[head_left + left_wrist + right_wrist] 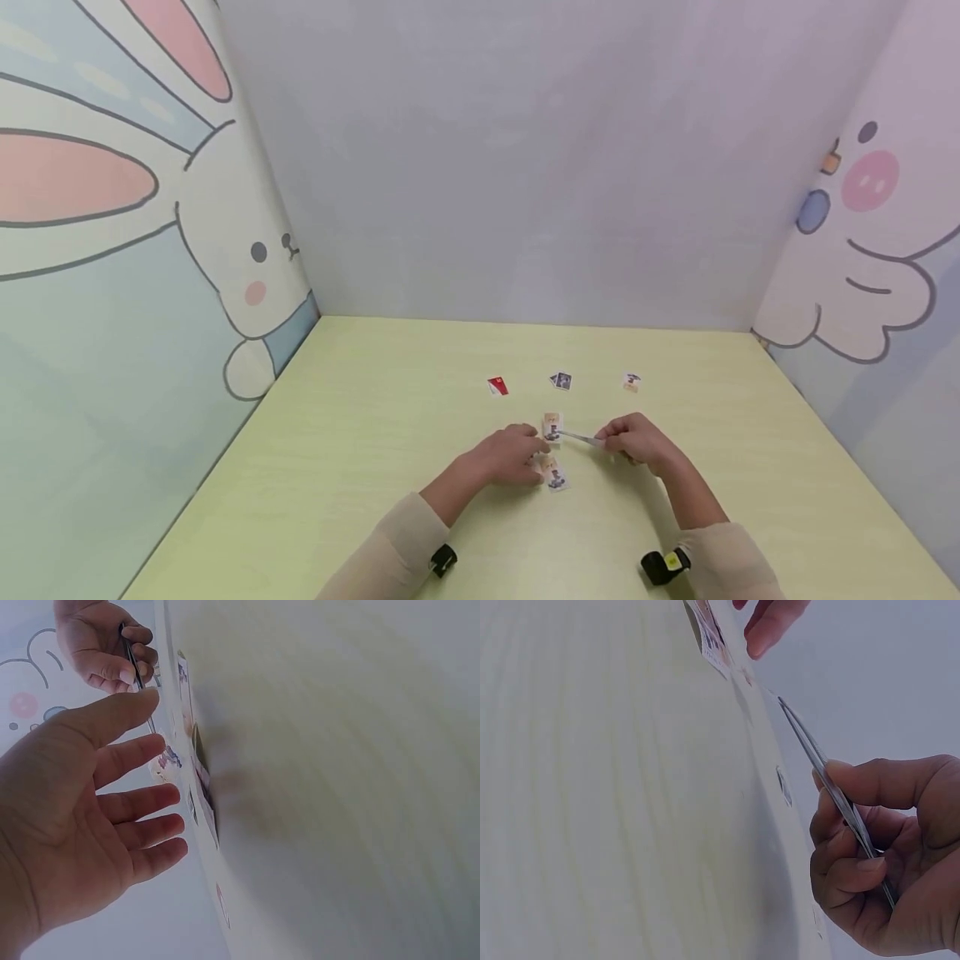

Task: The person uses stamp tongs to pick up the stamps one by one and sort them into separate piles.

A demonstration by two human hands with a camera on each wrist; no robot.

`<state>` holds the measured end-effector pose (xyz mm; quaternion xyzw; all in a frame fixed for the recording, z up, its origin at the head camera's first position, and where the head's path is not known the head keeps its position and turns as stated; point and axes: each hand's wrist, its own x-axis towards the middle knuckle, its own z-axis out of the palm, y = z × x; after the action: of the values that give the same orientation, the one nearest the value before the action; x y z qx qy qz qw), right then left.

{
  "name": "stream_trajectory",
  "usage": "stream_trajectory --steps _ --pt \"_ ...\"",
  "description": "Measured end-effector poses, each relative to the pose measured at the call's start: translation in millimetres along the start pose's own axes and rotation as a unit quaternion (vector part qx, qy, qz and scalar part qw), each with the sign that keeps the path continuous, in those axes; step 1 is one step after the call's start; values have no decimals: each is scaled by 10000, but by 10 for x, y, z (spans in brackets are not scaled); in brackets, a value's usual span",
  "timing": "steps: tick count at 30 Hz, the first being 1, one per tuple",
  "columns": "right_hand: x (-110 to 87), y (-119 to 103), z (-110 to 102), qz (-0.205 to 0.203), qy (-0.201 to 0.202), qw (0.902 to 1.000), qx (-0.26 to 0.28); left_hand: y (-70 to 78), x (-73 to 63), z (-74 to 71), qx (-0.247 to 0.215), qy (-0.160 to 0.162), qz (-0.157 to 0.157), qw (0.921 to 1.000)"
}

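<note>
My right hand (636, 439) pinches a pair of metal tweezers (817, 761) between thumb and fingers. In the head view their tips overlap a small printed card (552, 423); whether they grip it I cannot tell. A second, similar card (555, 476) lies just nearer to me, turned at a slant. My left hand (510, 455) hovers low at the left side of both cards, fingers spread and relaxed. The left wrist view shows its palm (67, 840) holding nothing. From there the tweezers (139, 675) appear beyond the thumb.
Farther back on the pale yellow table (390, 392) lie a red and white card (498, 386), a dark card pair (561, 381) overlapping each other, and another printed card (632, 382). A grey wall (510, 167) stands behind, with cartoon-printed panels at both sides.
</note>
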<state>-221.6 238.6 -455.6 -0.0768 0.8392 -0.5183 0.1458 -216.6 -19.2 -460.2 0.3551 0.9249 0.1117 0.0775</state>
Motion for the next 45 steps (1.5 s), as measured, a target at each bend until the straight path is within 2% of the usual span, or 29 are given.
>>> stream_trajectory --steps 5,14,23,36,45 --pt "-97 45 -36 147 174 9997 -31 0 -106 -46 75 50 85 9999" --pt "-154 96 -107 297 403 9987 -44 -117 -228 -39 67 123 148 9998" --pt "-176 155 -268 353 445 9984 -41 -199 -339 -25 -42 75 -97 9999" --pt "-171 212 -478 397 469 9980 -126 -241 -413 -16 -34 -161 -264 9995" --pt "-154 242 -595 515 671 9962 -227 -263 -413 -39 152 -439 -50 9989"
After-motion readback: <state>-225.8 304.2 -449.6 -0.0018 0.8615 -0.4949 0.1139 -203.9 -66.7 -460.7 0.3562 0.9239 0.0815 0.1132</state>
